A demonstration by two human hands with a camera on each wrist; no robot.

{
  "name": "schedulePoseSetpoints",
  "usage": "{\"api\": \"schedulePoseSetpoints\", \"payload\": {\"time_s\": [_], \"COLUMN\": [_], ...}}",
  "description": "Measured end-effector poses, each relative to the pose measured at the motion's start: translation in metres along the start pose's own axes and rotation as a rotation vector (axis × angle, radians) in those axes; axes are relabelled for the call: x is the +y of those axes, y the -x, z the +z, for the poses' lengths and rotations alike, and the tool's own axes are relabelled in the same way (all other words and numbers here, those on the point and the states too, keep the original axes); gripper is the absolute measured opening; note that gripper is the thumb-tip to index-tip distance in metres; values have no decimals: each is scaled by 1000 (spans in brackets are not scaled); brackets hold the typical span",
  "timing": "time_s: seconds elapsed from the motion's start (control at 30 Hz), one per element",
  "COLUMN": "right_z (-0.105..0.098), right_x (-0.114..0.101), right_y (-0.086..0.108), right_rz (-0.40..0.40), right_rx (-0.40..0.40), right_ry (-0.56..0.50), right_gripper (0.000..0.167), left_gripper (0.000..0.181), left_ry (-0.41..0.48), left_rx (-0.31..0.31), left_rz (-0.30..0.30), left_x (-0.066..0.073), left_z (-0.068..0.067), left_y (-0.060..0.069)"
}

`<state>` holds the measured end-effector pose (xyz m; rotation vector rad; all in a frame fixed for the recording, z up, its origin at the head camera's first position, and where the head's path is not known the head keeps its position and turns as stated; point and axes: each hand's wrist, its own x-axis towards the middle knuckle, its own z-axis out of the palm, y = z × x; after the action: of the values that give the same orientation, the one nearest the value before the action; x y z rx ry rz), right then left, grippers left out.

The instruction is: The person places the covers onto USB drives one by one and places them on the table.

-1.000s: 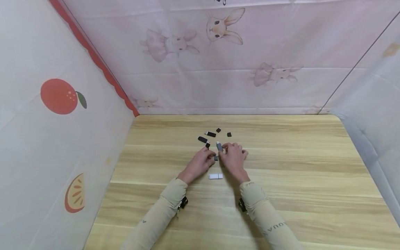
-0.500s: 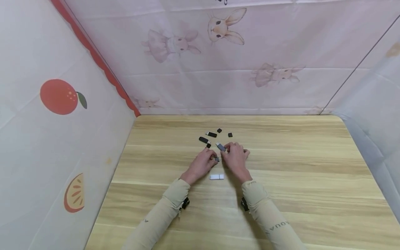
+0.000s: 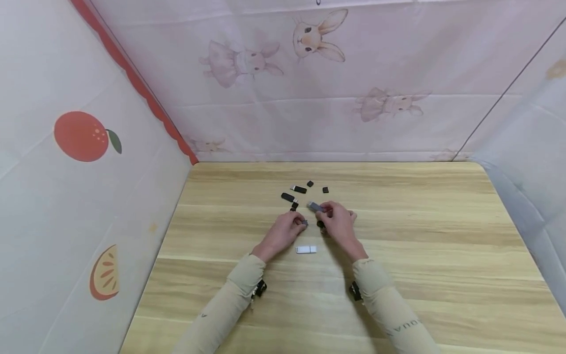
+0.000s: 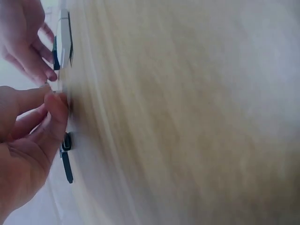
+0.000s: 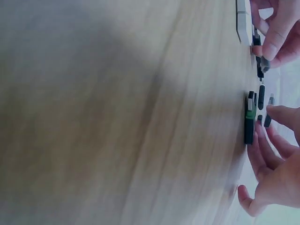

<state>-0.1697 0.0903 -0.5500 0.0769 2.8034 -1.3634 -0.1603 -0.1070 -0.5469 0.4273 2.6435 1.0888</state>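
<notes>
My left hand (image 3: 285,231) pinches a small grey cap (image 5: 266,64) between thumb and fingertips. Just to its right, my right hand (image 3: 339,225) holds a grey USB stick (image 3: 315,206), its metal plug pointing left. Stick and cap are apart. Below the right hand's fingers a black USB stick with a green part (image 5: 250,119) shows in the right wrist view; in the head view the hand partly covers it. A white capped USB stick (image 3: 306,250) lies nearer the person, between the wrists.
Two uncapped black USB sticks, one nearer (image 3: 288,197) and one farther (image 3: 300,190), lie beyond the hands. Small black caps lie about them: one far (image 3: 310,184), one right (image 3: 325,190), one near the left hand (image 3: 295,205). Printed cloth walls border the wooden table (image 3: 442,236).
The right hand has shifted a little right, and the grey USB stick has turned so its plug points more to the left. A black USB stick now shows beside the right hand.
</notes>
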Motion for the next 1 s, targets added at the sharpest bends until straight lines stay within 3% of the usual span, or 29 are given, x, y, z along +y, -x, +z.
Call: {"api": "schedulePoseSetpoints", "payload": {"time_s": [0.13, 0.37, 0.73, 1.0], "right_z": [-4, -5, -12, -23], "right_x": [2, 9, 13, 20], "right_y": [3, 7, 17, 25], "right_rz": [-21, -37, -95, -35], "right_rx": [10, 22, 45, -39], "right_ry": [-29, -63, -95, -256], "right_gripper": [33, 33, 31, 29], "left_gripper": [20, 25, 25, 23], "left_ry": [192, 364, 496, 508], "left_rx": [-21, -5, 58, 88], "left_rz": [-44, -64, -135, -162], "left_x": [-1, -5, -13, -14], "left_z": [-4, -3, -6, -8], "left_y": [3, 5, 4, 6]}}
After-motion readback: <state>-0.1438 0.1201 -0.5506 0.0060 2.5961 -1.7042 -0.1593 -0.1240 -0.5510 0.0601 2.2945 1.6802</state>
